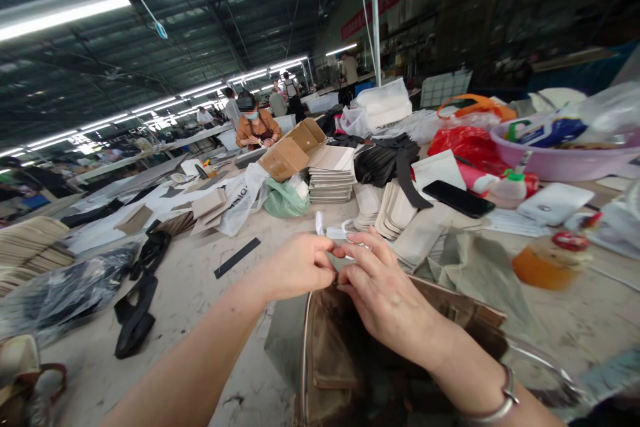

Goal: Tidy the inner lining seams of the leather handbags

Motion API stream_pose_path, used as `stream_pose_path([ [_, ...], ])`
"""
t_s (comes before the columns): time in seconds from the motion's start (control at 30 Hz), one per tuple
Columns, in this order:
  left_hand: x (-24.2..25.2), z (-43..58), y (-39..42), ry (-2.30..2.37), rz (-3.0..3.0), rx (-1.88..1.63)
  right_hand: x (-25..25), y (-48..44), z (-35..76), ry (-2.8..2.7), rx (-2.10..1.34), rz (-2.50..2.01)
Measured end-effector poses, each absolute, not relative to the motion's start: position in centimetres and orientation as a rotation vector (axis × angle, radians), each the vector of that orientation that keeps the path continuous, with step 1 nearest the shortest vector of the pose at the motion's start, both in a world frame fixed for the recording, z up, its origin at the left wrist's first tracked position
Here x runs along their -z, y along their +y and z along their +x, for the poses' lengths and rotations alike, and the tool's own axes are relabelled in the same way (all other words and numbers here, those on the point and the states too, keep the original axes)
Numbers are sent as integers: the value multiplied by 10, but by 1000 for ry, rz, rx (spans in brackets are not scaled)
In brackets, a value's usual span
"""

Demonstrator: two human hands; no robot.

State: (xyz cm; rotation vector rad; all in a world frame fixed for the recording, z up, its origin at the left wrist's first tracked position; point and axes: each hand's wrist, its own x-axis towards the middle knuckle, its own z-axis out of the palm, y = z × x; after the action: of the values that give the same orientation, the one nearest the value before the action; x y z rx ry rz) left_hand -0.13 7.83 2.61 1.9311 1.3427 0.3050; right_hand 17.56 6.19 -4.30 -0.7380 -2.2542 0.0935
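Note:
An open bag (pixel 330 340) with a brown lining and a grey-green outside stands in front of me. At its far rim, my left hand (pixel 295 268) is closed, its fingertips pinching the edge. My right hand (pixel 377 290) meets it there, thumb and fingers pressed on the same spot of the rim. The fingers cover whatever lies exactly between them. Just beyond the fingertips, white looped strips (pixel 330 228) show. A metal bangle (pixel 506 395) circles the right wrist.
A dark strip (pixel 237 258) and black straps (pixel 137 312) lie left. Behind are stacked panels (pixel 331 177), a cardboard box (pixel 293 150) and a phone (pixel 459 199). On the right are an orange-filled jar (pixel 543 268) and a purple basin (pixel 565 162). A co-worker (pixel 257 127) sits across.

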Motion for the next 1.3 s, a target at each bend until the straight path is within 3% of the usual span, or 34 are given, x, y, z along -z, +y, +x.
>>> stream_pose_path([
  [0.3,-14,14,65,1532,1933,-511,36,65,187,-2340,-198,-670],
  [0.97,7,3,56,1296,1841,-810,30,68,198,-2150,-480,-611],
  [1.3,0,0,40,1406,2094,-649,36,75,204,-2228,-193,-599],
])
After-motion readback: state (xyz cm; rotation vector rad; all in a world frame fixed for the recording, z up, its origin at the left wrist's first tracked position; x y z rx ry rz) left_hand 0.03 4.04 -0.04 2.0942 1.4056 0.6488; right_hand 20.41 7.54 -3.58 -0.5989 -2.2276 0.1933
